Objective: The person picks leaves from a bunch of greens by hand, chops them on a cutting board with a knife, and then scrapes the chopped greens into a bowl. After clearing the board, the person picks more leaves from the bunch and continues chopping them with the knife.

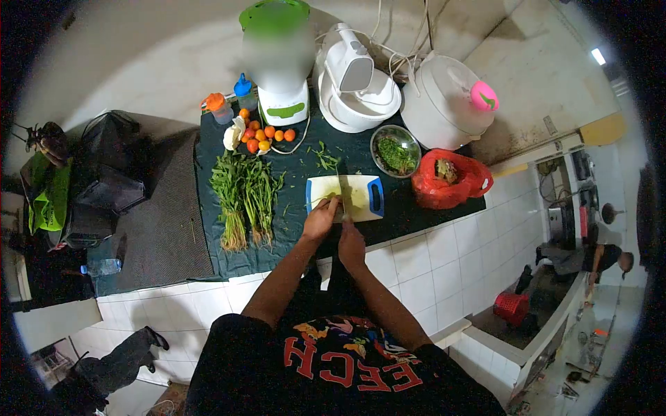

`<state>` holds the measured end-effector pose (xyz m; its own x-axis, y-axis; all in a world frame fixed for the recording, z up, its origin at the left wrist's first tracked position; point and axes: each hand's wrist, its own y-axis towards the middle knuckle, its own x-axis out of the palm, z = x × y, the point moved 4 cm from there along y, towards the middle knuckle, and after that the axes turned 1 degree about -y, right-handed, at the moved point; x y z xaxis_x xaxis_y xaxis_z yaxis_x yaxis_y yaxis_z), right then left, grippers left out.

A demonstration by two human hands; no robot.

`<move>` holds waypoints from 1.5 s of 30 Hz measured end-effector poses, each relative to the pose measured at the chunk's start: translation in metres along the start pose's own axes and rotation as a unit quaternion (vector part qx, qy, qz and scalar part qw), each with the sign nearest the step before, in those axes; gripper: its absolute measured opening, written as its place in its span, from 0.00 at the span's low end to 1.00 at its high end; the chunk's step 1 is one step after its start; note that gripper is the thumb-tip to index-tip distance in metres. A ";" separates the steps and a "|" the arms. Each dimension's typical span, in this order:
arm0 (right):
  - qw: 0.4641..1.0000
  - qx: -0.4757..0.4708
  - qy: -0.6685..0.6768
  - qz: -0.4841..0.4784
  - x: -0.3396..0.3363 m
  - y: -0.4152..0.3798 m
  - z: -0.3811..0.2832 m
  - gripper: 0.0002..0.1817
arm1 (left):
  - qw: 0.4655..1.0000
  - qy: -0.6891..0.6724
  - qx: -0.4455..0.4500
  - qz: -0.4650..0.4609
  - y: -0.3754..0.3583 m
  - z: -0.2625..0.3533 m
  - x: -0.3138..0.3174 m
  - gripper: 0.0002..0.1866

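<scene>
A white cutting board (pixel 322 186) with blue ends lies near the front edge of the counter. My right hand (pixel 352 244) is closed around the handle of a knife (pixel 343 188), whose blade points away from me across the board. My left hand (pixel 321 218) rests on the board's near left part, its fingers pinching green stems (pixel 331 199) beside the blade; the stems are partly hidden. Loose green leaves (pixel 325 157) are scattered just beyond the board. To the right stands a metal bowl (pixel 379 154) of chopped greens.
Leafy bunches (pixel 239 191) lie left of the board, with several tomatoes (pixel 253 145) behind. A blender (pixel 284 104), a stand mixer (pixel 354 104) and a white bucket (pixel 444 104) line the wall. A red plastic bag (pixel 433 194) sits right. Other people (pixel 590 260) are farther off.
</scene>
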<state>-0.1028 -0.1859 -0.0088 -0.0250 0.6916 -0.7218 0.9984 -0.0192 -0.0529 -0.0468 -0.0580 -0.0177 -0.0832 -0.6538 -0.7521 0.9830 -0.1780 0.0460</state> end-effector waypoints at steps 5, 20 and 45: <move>1.000 0.016 -0.008 -0.025 -0.011 0.015 -0.012 0.22 | 0.999 -0.032 -0.004 -0.014 0.005 -0.010 0.009 0.19; 0.999 -0.002 -0.008 -0.031 -0.009 0.017 -0.009 0.23 | 0.999 0.040 -0.008 -0.020 0.007 0.002 0.002 0.20; 0.999 0.018 0.026 -0.011 -0.004 0.017 -0.012 0.21 | 0.998 -0.020 -0.055 0.010 0.006 -0.005 0.011 0.18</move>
<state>-0.0850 -0.1805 0.0012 -0.0437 0.7290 -0.6831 0.9952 -0.0285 -0.0941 -0.0408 -0.0630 -0.0290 -0.0669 -0.6852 -0.7252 0.9964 -0.0844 -0.0122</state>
